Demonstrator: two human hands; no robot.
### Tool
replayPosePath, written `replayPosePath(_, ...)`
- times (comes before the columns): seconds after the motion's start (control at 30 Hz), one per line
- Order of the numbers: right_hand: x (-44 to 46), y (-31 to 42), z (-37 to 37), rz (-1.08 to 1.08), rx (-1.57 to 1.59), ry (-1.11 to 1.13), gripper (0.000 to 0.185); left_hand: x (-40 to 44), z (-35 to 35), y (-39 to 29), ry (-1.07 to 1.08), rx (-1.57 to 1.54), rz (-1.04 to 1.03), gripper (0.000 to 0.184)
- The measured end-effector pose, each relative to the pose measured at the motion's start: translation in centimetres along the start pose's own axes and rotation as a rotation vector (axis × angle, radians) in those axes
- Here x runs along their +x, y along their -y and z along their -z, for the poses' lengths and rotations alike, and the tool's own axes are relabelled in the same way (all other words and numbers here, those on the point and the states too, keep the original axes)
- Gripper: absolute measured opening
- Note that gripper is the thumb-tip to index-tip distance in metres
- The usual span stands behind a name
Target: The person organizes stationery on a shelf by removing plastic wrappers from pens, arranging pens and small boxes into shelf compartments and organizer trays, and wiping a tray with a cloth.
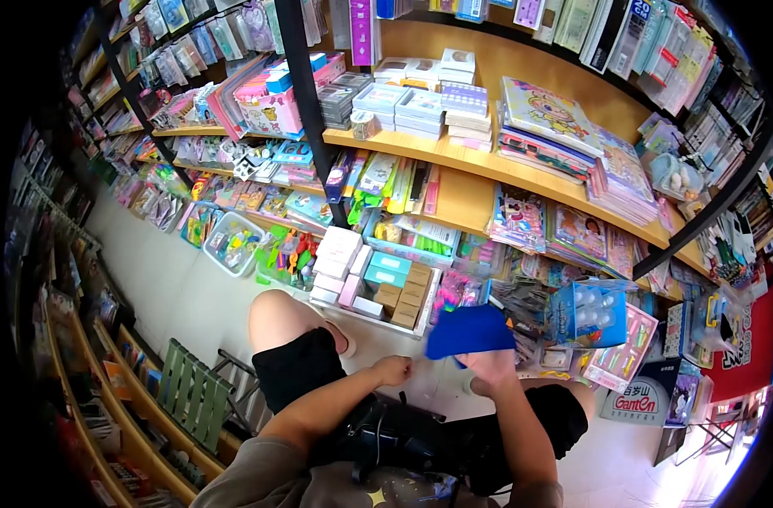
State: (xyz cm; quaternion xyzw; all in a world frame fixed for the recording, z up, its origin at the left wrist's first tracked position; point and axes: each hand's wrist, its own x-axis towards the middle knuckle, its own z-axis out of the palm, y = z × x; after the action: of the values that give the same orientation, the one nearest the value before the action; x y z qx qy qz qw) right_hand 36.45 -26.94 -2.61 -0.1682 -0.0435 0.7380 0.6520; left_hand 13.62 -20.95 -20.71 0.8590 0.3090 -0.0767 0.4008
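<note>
My right hand [491, 366] grips a bright blue cloth [467, 332], which hangs over the fingers and hides part of them. My left hand [393, 370] is closed in front of my knees; whether anything small is inside cannot be made out. Just ahead of both hands, a white tray [371, 317] on the floor holds stacked brown boxes [411, 294], teal boxes [387, 269] and white boxes [338, 247]. Right of the cloth stands a blue box with clear round-topped items [593, 309].
Wooden shelves [403, 142] with books and boxed goods rise ahead. A clear bin [232, 245] of small packets sits on the floor at left. Behind my left side are a green slatted folding stool [189, 391] and low racks. A Ganten carton [637, 396] stands at right.
</note>
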Motion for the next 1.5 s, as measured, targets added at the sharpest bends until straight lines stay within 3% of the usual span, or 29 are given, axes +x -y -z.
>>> replayPosePath(0.03, 0.3, 0.2, 0.2, -0.03, -0.049, 0.049, 0.037, -0.1, 0.3, -0.5, 0.014, 0.0, 0.013, 0.022)
replayPosePath(0.17, -0.8, 1.8, -0.9, 0.212, -0.12, -0.243, 0.036, 0.3, 0.4, -1.2, 0.031, -0.022, 0.011, 0.021)
replayPosePath(0.3, -2.4, 5.2, -0.9, 0.429, -0.513, -0.36, 0.033, 1.1, -0.4, -0.3, 0.031, -0.011, 0.009, 0.02)
replayPosePath(0.4, -2.6, 6.9, -0.7, 0.58, -1.14, -0.478, 0.032, 1.1, -0.5, -0.1, 0.056, 0.001, 0.0, 0.02)
replayPosePath(0.53, -2.7, 7.4, -0.9, 0.813, -2.228, -0.575, 0.029, 1.7, -0.7, 0.9, 0.057, 0.005, -0.02, 0.018)
replayPosePath(0.73, -1.4, 11.4, -3.8, 0.95, -2.824, -0.612, 0.026, 4.5, 1.0, 1.2, -0.08, -0.038, -0.007, 0.015)
replayPosePath(0.8, -0.4, 11.9, -3.7, 0.979, -2.772, -0.602, 0.025, 6.6, 1.9, 0.7, -0.146, -0.046, 0.014, 0.015)
replayPosePath(0.97, 1.5, 12.1, 0.9, 1.014, -2.102, -0.366, 0.021, 12.3, 2.0, -0.1, -0.233, -0.017, -0.004, 0.012)
replayPosePath(1.03, 2.2, 12.3, 1.6, 0.998, -2.093, -0.367, 0.023, 14.3, 2.2, -0.9, -0.175, 0.131, 0.049, 0.019)
replayPosePath(1.13, 2.1, 12.7, 1.2, 0.955, -2.336, -0.447, 0.029, 16.5, 2.5, -1.8, -0.182, 0.355, -0.027, 0.028)
replayPosePath(1.17, 1.9, 12.7, 1.2, 0.958, -2.331, -0.444, 0.031, 17.5, 2.4, -1.8, -0.092, 0.407, 0.049, 0.033)
replayPosePath(1.33, 2.3, 13.7, 0.1, 0.686, -2.311, -0.558, 0.033, 21.5, 1.5, 0.3, -0.039, 0.698, -0.068, 0.026)
replayPosePath(1.5, 2.5, 13.6, 3.5, 0.495, -2.429, -0.599, 0.041, 23.8, 0.7, 1.8, -0.088, 0.824, -0.165, 0.027)
